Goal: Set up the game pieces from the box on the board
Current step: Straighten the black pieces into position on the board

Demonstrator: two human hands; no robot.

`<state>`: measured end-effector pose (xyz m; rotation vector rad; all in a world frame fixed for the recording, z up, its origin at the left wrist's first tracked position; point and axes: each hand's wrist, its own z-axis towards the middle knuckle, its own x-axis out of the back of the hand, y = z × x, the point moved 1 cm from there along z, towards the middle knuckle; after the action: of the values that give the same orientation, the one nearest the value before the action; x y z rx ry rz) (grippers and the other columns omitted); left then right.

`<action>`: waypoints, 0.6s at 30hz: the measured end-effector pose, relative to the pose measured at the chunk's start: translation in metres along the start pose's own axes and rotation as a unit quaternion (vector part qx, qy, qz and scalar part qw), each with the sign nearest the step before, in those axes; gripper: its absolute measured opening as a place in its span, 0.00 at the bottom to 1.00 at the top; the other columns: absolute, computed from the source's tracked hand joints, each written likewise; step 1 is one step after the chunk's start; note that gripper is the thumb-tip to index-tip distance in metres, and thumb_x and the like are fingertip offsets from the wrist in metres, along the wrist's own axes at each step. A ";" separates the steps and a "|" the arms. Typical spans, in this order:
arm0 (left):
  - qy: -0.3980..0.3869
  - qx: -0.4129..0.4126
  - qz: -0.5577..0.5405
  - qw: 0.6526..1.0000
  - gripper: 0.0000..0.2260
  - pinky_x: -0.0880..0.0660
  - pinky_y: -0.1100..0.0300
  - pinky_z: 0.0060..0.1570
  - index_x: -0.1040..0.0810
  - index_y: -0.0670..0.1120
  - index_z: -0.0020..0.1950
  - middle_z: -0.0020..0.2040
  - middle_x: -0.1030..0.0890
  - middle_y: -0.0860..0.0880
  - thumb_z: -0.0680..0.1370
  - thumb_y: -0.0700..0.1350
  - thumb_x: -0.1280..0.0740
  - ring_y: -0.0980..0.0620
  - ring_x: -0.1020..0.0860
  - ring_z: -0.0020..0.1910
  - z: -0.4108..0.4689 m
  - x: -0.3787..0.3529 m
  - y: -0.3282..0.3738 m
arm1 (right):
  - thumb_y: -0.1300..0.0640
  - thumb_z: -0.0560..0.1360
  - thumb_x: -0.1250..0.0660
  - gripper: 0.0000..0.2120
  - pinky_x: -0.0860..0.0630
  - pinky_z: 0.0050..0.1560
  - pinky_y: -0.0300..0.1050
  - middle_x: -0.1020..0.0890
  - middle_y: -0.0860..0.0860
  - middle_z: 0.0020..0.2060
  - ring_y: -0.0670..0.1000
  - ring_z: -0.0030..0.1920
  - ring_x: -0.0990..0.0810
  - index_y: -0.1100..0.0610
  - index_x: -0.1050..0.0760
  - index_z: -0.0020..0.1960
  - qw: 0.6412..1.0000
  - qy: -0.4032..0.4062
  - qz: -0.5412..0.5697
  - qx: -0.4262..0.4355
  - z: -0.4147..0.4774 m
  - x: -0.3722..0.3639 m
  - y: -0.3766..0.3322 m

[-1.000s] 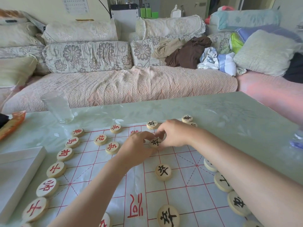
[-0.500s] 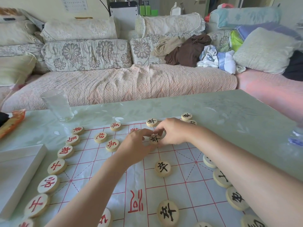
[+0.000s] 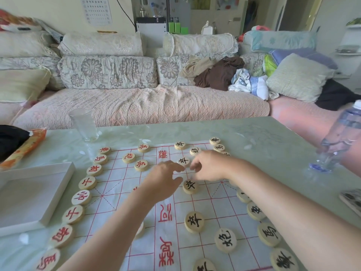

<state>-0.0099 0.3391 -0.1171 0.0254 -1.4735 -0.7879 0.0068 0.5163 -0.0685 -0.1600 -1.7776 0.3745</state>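
Both hands meet over the far middle of the board (image 3: 117, 192), and between their fingertips lies the black soldier piece (image 3: 183, 160), flat on its crossing, just beyond the fingers and held by neither. The left hand (image 3: 164, 178) reaches with its fingers loosely stretched and nothing in them. The right hand (image 3: 210, 166) hovers with its fingers softly curled, and nothing shows in its grasp either.

By my read this is the soldier-row step, and it is nearly finished. The red pieces (image 3: 87, 182) line the left edge, the black pieces (image 3: 268, 233) line the right, and the soldiers run down the centre.

The next move calls for care: lift both hands clear without nudging the neighbouring discs, then check for gaps, since the left forearm hides part of the red side.

Now the containers. The white box (image 3: 29, 194) sits just left of the board, and no pieces show inside it. The glass (image 3: 84, 124) stands on the table (image 3: 254, 137) beyond the board, looking bare inside. What the clear bottle (image 3: 336, 141) at far right holds, I cannot tell
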 end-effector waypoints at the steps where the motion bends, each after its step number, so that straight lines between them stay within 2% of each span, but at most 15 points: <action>1: -0.002 0.000 0.010 1.000 0.16 0.30 0.61 0.57 0.25 0.55 0.65 0.62 0.24 0.57 0.78 0.48 0.34 0.55 0.28 0.60 -0.003 -0.001 0.002 | 0.42 0.69 0.26 0.26 0.24 0.51 0.42 0.20 0.46 0.57 0.48 0.53 0.22 0.49 0.23 0.64 1.000 -0.012 -0.008 -0.013 -0.005 -0.005 0.000; 3: -0.002 0.004 0.020 1.000 0.17 0.31 0.58 0.61 0.26 0.54 0.68 0.64 0.25 0.56 0.78 0.48 0.34 0.54 0.31 0.64 -0.008 -0.003 0.004 | 0.38 0.65 0.24 0.32 0.24 0.50 0.44 0.22 0.47 0.57 0.49 0.53 0.23 0.48 0.26 0.65 0.999 -0.030 -0.024 -0.038 -0.014 -0.015 -0.001; 5: 0.000 0.009 0.019 1.000 0.18 0.31 0.58 0.62 0.27 0.54 0.68 0.64 0.25 0.55 0.78 0.48 0.34 0.53 0.31 0.64 -0.011 -0.006 0.003 | 0.36 0.63 0.24 0.34 0.25 0.47 0.45 0.23 0.48 0.56 0.50 0.53 0.24 0.49 0.27 0.64 0.997 -0.033 -0.038 -0.050 -0.019 -0.023 -0.005; 9: -0.021 0.030 0.000 0.999 0.18 0.29 0.59 0.60 0.26 0.54 0.67 0.62 0.25 0.54 0.77 0.48 0.34 0.53 0.28 0.61 -0.016 -0.011 -0.003 | 0.39 0.68 0.26 0.27 0.25 0.46 0.45 0.25 0.47 0.53 0.50 0.52 0.24 0.50 0.26 0.62 0.999 -0.005 -0.040 -0.029 -0.015 -0.032 -0.007; 12: -0.023 0.031 0.000 0.999 0.18 0.28 0.59 0.58 0.26 0.53 0.67 0.62 0.25 0.54 0.77 0.49 0.33 0.54 0.27 0.59 -0.017 -0.013 -0.006 | 0.43 0.71 0.28 0.21 0.20 0.48 0.48 0.25 0.46 0.51 0.50 0.50 0.22 0.47 0.26 0.61 1.000 -0.010 -0.022 -0.015 -0.009 -0.034 -0.005; 15: -0.019 0.019 -0.006 1.000 0.19 0.29 0.59 0.59 0.26 0.54 0.67 0.60 0.24 0.55 0.75 0.50 0.32 0.54 0.28 0.59 -0.016 -0.014 -0.006 | 0.45 0.70 0.26 0.21 0.21 0.47 0.46 0.25 0.45 0.51 0.50 0.50 0.23 0.46 0.26 0.62 1.000 -0.022 -0.018 0.000 -0.006 -0.033 -0.002; 18: -0.021 -0.006 -0.021 1.000 0.20 0.30 0.61 0.55 0.25 0.58 0.65 0.56 0.24 0.59 0.73 0.51 0.30 0.56 0.29 0.57 -0.016 -0.017 -0.002 | 0.48 0.68 0.24 0.19 0.23 0.44 0.43 0.22 0.45 0.50 0.49 0.50 0.22 0.46 0.25 0.57 1.000 -0.027 -0.002 0.001 -0.005 -0.032 0.001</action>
<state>0.0053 0.3385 -0.1351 0.0310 -1.5122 -0.8354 0.0193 0.5082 -0.0973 -0.1457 -1.8301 0.3800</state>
